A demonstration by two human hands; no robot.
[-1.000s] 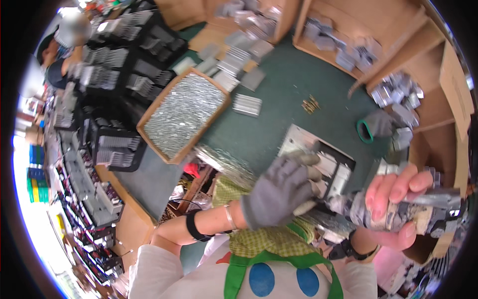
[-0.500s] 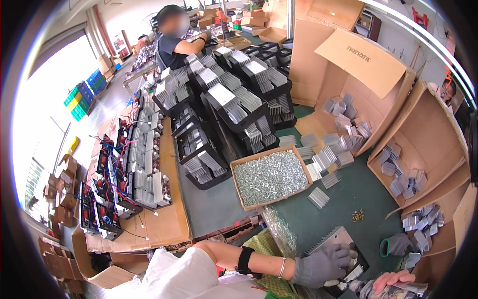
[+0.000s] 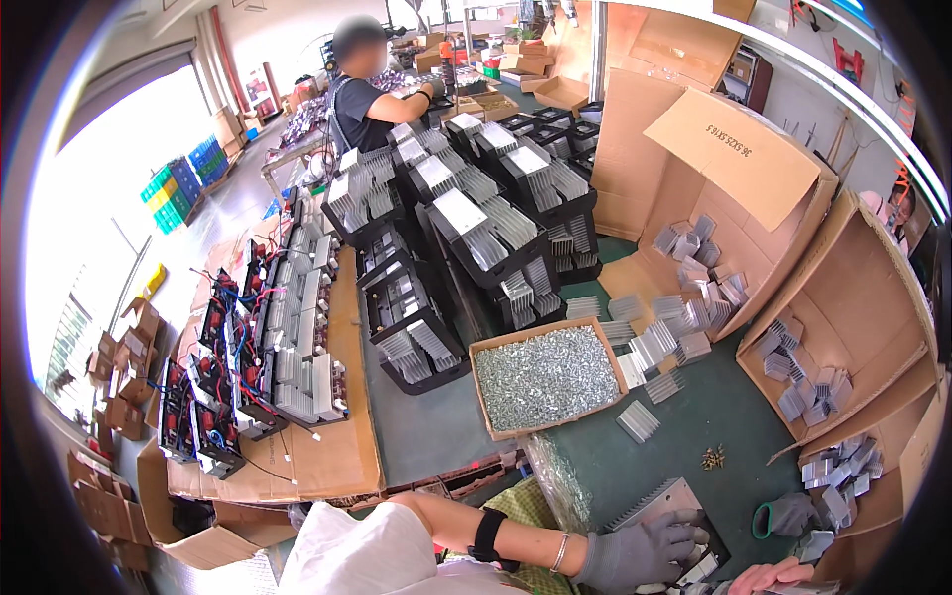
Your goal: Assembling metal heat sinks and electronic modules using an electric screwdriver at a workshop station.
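Note:
My left hand (image 3: 645,551), in a grey glove, lies over a black frame (image 3: 716,543) that holds a finned silver heat sink (image 3: 662,501). Its fingers bend down over the metal, and their tips are partly hidden. At the lower edge, the fingers of my right hand (image 3: 772,576) show bare and curled together. The picture cuts off most of that hand, so what it holds is hidden. A small pile of brass-coloured screws (image 3: 713,457) lies on the green table beyond the frame. To the right rests a loose grey glove (image 3: 788,516) with a green cuff.
A shallow carton of small silver screws (image 3: 543,377) stands ahead, with loose heat sinks (image 3: 656,349) beside it. Open cardboard boxes (image 3: 843,297) line the right. Stacked black housings (image 3: 476,213) and wired assemblies (image 3: 288,347) stand left. A co-worker (image 3: 362,99) stands at the back.
The view has shifted slightly, so the scene sits a little lower and further right. My right hand has dropped toward the lower edge. My left hand stays on the frame.

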